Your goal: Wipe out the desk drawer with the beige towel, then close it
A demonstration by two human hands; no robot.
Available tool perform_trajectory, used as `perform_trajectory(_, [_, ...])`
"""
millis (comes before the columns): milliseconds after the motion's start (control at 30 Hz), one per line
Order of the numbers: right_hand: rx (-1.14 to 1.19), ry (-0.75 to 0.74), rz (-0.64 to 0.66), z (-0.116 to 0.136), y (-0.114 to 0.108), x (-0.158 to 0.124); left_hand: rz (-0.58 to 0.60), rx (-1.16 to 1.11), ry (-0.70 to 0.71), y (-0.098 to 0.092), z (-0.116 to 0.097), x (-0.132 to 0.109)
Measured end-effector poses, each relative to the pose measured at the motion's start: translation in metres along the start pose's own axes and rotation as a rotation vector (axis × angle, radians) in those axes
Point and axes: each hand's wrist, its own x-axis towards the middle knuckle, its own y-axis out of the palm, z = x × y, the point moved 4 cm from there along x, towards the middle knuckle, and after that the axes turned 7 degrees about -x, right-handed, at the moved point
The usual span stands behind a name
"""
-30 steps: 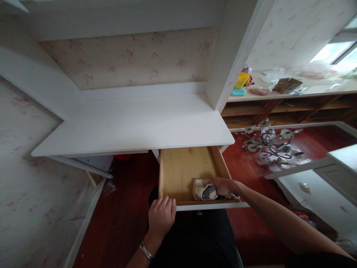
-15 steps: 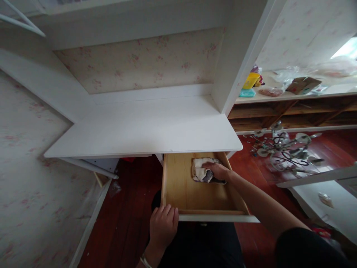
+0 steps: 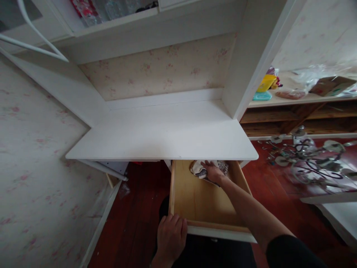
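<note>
A wooden drawer [image 3: 195, 208] with a white front is pulled out from under the white desk [image 3: 164, 137]. My left hand [image 3: 171, 235] is closed over the left end of the drawer's front edge, fingers curled across the rim. Inside the drawer, toward the back, my right hand [image 3: 213, 174] presses on a crumpled cloth [image 3: 196, 169], white with dark patterned parts. The cloth lies against the drawer bottom, and part of it is hidden beneath the hand.
A dismantled chandelier [image 3: 309, 160] lies on the red floor to the right. Behind it stands a low wooden shelf [image 3: 272, 118] with a yellow container [image 3: 266, 82] and a cardboard box [image 3: 331, 86]. White tubing [image 3: 41, 46] juts in at upper left.
My right hand has slid the cloth toward the back of the drawer. The left hand keeps its hold on the drawer's front edge. The view has shifted slightly left.
</note>
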Motion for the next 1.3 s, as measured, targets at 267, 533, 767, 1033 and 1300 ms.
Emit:
perform_trajectory(267, [-0.025, -0.158, 0.055, 0.113, 0.012, 0.019, -0.038, 0.016, 0.016, 0.002, 0.003, -0.003])
perform_trajectory(533, [-0.096, -0.345, 0.096, 0.123, 0.028, -0.027, -0.065, -0.016, 0.039, 0.004, 0.007, -0.003])
perform_trajectory(767, [-0.216, -0.397, 0.053, 0.132, 0.048, -0.052, -0.076, -0.013, 0.05, 0.004, 0.006, -0.005])
perform_trajectory(1033, [-0.044, -0.187, -0.098, 0.128, 0.027, -0.038, -0.085, -0.02, 0.042, 0.004, 0.007, -0.006])
perform_trajectory(1300, [0.247, 0.228, -0.253, 0.123, -0.009, -0.001, -0.125, -0.052, 0.056, 0.003, 0.007, -0.007])
